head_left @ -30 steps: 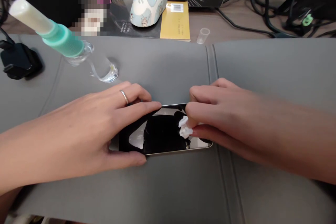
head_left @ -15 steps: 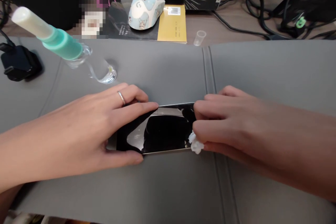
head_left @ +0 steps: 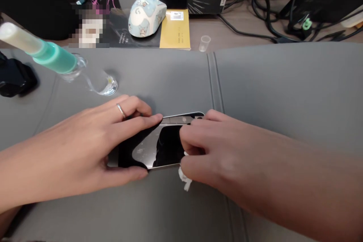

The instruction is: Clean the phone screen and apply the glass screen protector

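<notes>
A smartphone [head_left: 168, 145] lies on the grey desk mat [head_left: 159, 211], its dark glossy screen facing up and reflecting light. My left hand [head_left: 113, 136], with a ring on one finger, grips the phone's left end, fingers on the far edge and thumb on the near edge. Over the right end, my right hand [head_left: 210, 147] is closed around a crumpled white tissue [head_left: 185, 178], which pokes out below the fingers by the near edge. Most of the tissue and the phone's right end are hidden by that hand.
Behind my left hand stands a clear bottle [head_left: 99, 81] with a teal and white top. Further back are a patterned mouse [head_left: 146, 17] on a black and yellow packet [head_left: 176, 32], and a small clear cap [head_left: 204, 43]. A black plug adapter [head_left: 17, 77] sits left; cables [head_left: 263, 15] tangle back right.
My right hand has moved left and nearer along the phone with the tissue. My left hand keeps its hold on the phone. The whole view has shifted slightly.
</notes>
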Action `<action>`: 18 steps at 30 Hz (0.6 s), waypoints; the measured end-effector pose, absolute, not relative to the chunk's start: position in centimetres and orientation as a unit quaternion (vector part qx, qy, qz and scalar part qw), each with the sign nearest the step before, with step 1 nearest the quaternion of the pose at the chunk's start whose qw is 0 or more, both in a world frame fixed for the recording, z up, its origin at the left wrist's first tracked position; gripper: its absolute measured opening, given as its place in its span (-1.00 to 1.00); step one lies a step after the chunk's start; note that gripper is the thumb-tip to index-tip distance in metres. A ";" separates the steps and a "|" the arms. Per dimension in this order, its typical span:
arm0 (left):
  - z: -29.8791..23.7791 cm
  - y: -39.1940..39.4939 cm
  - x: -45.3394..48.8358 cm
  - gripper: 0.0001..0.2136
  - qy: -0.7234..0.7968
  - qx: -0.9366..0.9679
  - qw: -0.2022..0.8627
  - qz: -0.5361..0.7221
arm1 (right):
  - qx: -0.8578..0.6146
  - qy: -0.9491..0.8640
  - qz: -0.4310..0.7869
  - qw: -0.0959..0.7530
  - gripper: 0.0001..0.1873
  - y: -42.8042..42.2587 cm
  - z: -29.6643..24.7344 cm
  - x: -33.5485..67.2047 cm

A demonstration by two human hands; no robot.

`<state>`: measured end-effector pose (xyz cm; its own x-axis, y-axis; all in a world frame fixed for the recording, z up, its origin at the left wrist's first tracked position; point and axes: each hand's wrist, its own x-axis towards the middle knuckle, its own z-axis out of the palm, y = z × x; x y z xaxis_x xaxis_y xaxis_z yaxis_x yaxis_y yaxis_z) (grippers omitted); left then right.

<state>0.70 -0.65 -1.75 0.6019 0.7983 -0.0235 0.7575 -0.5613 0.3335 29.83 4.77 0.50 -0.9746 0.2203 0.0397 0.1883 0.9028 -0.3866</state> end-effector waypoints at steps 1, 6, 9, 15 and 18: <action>-1.7 -0.7 0.8 -0.35 0.442 0.880 0.161 0.062 | -0.104 -0.976 0.185 0.037 -0.68 4.7 0.5 29.8; -1.7 -0.4 1.0 -0.34 0.429 0.883 0.177 0.074 | -0.092 -0.975 0.187 0.081 -0.64 4.4 0.4 29.5; -1.6 -0.1 1.0 -0.37 0.427 0.881 0.189 0.077 | -0.123 -0.970 0.168 0.123 -0.58 4.5 -0.2 29.2; -1.3 0.4 1.3 -0.42 0.430 0.875 0.203 0.087 | -0.216 -0.956 0.132 0.149 -0.74 5.2 0.1 29.4; -1.2 0.4 1.4 -0.49 0.436 0.873 0.197 0.094 | -0.258 -0.936 0.136 0.197 -0.80 4.5 0.9 29.7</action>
<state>1.45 0.38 -1.23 0.6021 0.7984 -0.0066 0.7241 -0.5426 0.4258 29.70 4.50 0.93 -0.7888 0.5372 0.2987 0.4304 0.8296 -0.3557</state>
